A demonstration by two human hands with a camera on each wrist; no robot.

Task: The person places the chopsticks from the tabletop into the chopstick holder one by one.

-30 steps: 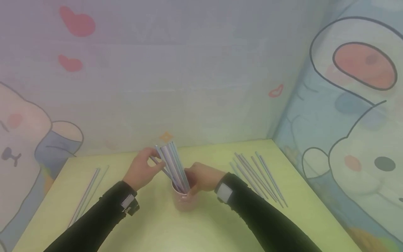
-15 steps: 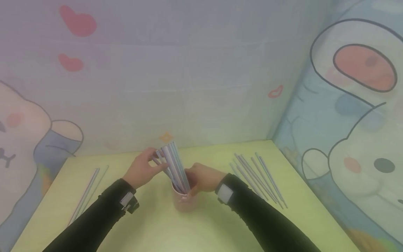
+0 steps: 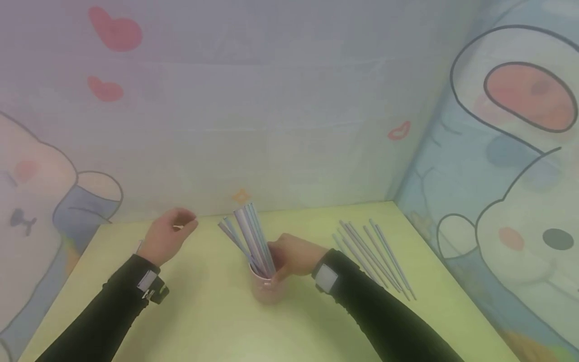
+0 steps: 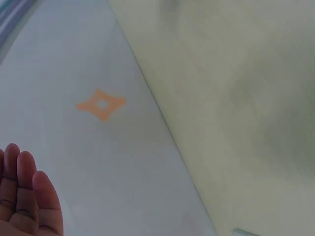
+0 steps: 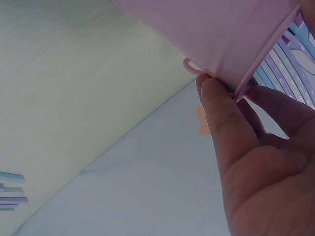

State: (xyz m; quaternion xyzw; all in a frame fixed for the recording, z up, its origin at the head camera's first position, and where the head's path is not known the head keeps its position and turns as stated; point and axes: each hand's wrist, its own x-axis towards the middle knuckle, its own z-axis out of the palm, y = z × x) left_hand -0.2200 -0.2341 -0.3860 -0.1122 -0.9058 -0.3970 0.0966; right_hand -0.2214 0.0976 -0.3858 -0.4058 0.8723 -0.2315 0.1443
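A small pink cup (image 3: 268, 291) stands on the table with a bundle of slim pastel sticks (image 3: 253, 236) leaning to the left in it. Two or so of these fan out further left than the rest. My right hand (image 3: 296, 255) grips the cup at its rim; in the right wrist view the fingers (image 5: 229, 118) pinch the rim beside a small loop on the cup's wall. To the left of the bundle, apart from it, my left hand (image 3: 168, 235) is held with loosely bent fingers and nothing in them. The left wrist view shows its fingertips (image 4: 29, 182) near the wall.
Several loose sticks (image 3: 373, 256) lie fanned on the table's right side. At the left, one stick end (image 4: 244, 232) shows in the left wrist view; my left arm mostly hides that area. Printed cloth walls (image 3: 289, 125) border the yellow table (image 3: 235, 332) behind and at the right.
My left hand has let go of the sticks in the cup and moved left, away from them. The freed sticks lean outward. The right hand keeps its grip on the cup.
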